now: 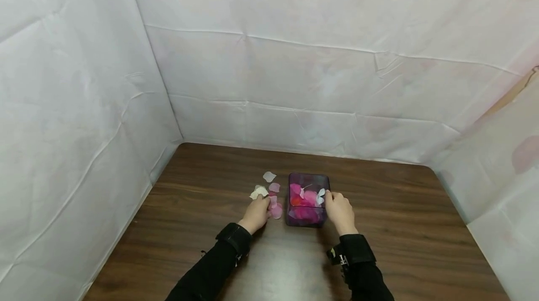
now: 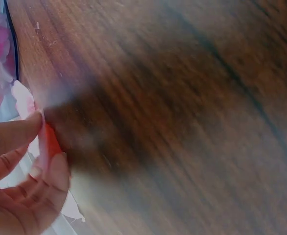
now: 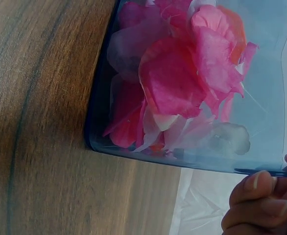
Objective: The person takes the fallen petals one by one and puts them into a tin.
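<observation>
A see-through purple-tinted box [image 1: 322, 180] stands on the table, holding pink, red and white flower petals [image 3: 173, 83]. My right hand [image 1: 341, 211] grips its right side, thumb inside the rim and curled fingers outside in the right wrist view. Left of the box, my left hand [image 1: 255, 216] pinches a pale pink petal [image 2: 24, 99] between thumb and fingers; an orange-red petal [image 2: 52, 141] shows between those fingers too. Around that hand lie loose petals: a white petal [image 1: 269, 176], a cream petal [image 1: 258, 192] and pink petals [image 1: 276, 212], partly covered by the fingers.
The brown wood-grain table [image 1: 404, 226] reaches to a wrinkled white sheet [image 1: 294, 76] hung at the back and both sides. Black bands [image 1: 357, 248] wrap both wrists. At the right, a tan strip [image 1: 511, 92] shows between the sheets.
</observation>
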### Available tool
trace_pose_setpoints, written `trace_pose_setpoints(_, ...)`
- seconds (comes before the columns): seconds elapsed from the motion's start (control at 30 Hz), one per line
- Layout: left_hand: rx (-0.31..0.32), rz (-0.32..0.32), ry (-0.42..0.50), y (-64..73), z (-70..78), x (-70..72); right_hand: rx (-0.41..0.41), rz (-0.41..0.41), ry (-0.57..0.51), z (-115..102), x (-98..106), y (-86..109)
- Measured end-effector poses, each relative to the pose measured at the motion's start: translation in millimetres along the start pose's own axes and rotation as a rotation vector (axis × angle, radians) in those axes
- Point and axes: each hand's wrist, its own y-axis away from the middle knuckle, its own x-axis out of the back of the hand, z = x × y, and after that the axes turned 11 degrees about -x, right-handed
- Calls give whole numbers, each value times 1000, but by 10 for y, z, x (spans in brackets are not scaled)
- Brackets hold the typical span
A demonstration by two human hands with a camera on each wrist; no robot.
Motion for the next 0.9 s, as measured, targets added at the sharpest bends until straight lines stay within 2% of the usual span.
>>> trace_pose_setpoints(0.2, -25, 103, 39, -29, -10, 11, -5, -2, -4, 13, -5, 11)
trace_pose_setpoints(0.37, -56, 249, 117, -211, 43, 192, -1, 11, -13, 10, 25, -1)
trace_pose_setpoints(0.47, -36, 342, 224, -382, 180, 371, 0, 11, -13, 15, 51, -1)
trace_pose_setpoints(0.53, -60, 395, 306, -497, 321, 493, -4, 7, -12, 19, 65, 3)
trace_pose_setpoints(0.57, -83, 401, 337, -550, 397, 546, -6, 5, -11, 21, 69, 5)
trace_pose_setpoints(0.63, -155, 359, 386, -643, 548, 624, -8, 3, -10, 17, 78, 7)
trace_pose_setpoints(0.73, -264, 188, 405, -743, 732, 668, -11, 7, -13, -2, 84, 8)
trace_pose_setpoints(0.83, -320, 29, 359, -771, 818, 653, -4, -4, -10, -27, 63, 0)
trace_pose_setpoints(0.9, -334, -16, 305, -749, 823, 637, -4, -17, -4, -36, 40, -1)
